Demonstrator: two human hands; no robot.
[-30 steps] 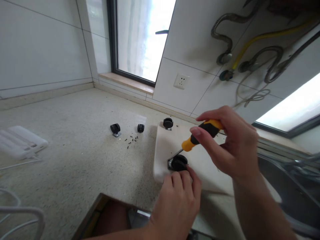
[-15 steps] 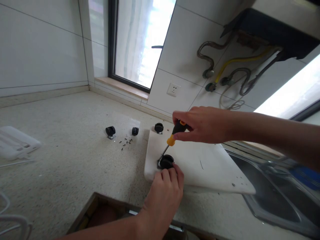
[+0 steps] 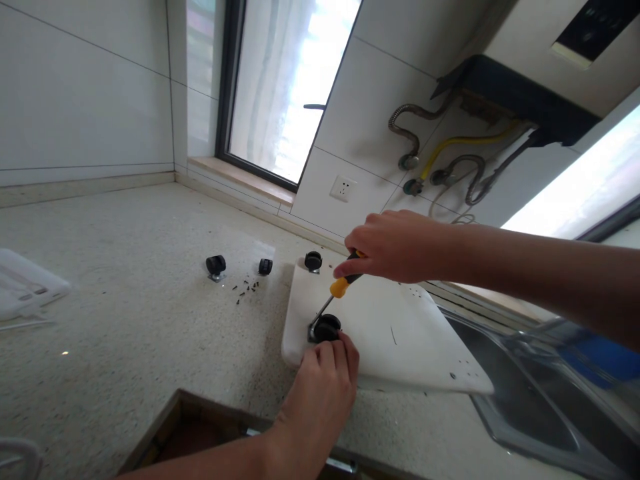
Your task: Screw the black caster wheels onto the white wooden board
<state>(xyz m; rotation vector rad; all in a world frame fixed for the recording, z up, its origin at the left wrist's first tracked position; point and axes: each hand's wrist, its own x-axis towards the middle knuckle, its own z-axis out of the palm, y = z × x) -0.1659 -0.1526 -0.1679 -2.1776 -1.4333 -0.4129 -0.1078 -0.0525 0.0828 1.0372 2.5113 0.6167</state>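
My right hand [image 3: 387, 245] is closed round the black and yellow handle of a screwdriver [image 3: 339, 287]. The shaft slants down to the left, its tip at the metal plate of a black caster wheel [image 3: 327, 327]. That caster sits near the front left corner of a white board [image 3: 370, 313]. My left hand [image 3: 325, 377] is closed on the caster from the near side, fingers bent against it; the fingertips are partly hidden. Another caster [image 3: 313, 261] stands at the board's far left corner. Whether a screw is under the tip cannot be made out.
Left of the board lie two loose casters [image 3: 216, 265] [image 3: 265, 267] and several small dark screws [image 3: 245, 291]. A metal sink [image 3: 520, 393] is at the right. An open drawer [image 3: 185, 427] is below the counter edge. A white plastic object [image 3: 30, 287] lies far left.
The view has shifted a little, showing more of the heater at upper right. My right hand's grip on the screwdriver has turned slightly; the tip stays at the caster plate. My left hand remains there.
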